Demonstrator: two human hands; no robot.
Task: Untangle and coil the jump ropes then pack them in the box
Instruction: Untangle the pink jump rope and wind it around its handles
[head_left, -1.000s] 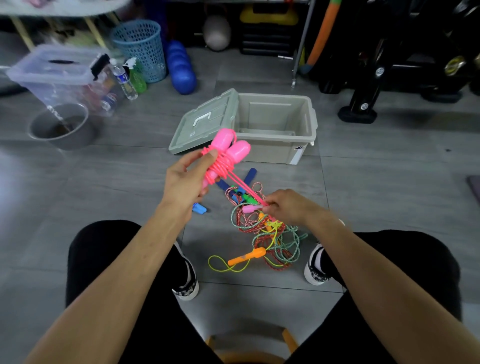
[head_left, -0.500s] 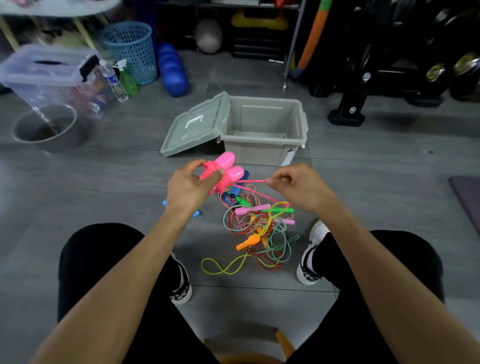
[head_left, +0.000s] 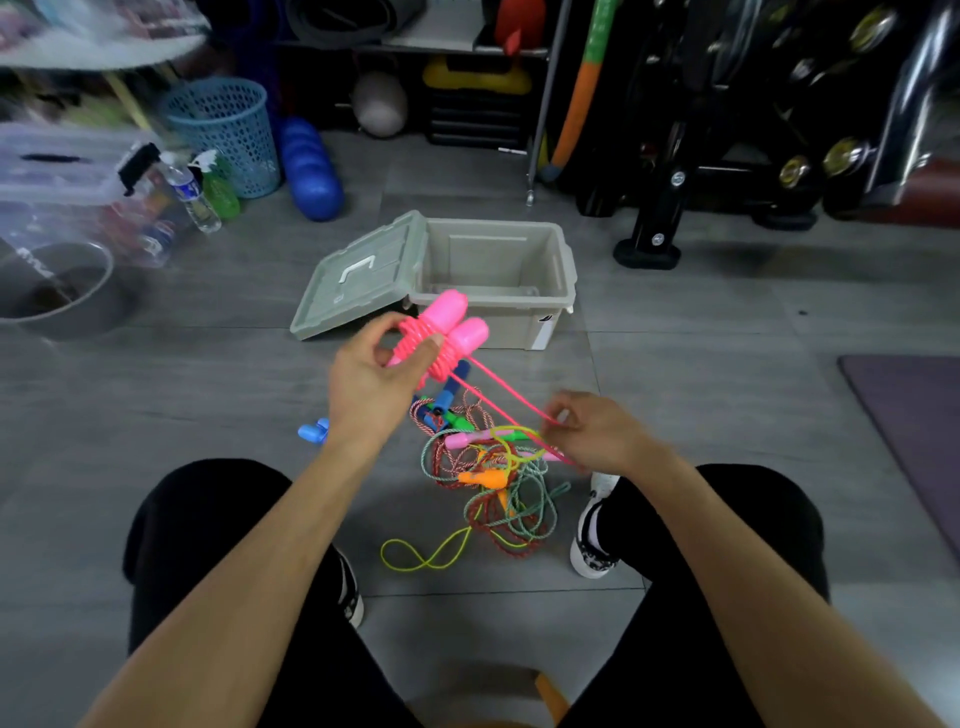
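Pink jump rope (head_left: 441, 338): two handles side by side, cord wound round them, gripped by left hand (head_left: 371, 387), fingers and thumb curled round bundle. Free tail of pink cord (head_left: 511, 397) running down-right to right hand (head_left: 597, 431), pinched between fingertips. Below and between fingers: tangled pile of remaining ropes (head_left: 493, 483) on floor. Beyond left fingers: box (head_left: 566, 275), open, lid (head_left: 358, 280) leaning at its left side, apparently nothing inside yet. Step, prob.: last wraps of pink rope. Advice: keep tail taut, lay turns adjacent w/o overlap, lift tail clear of pile before each turn, tuck end under a wrap, then into box.
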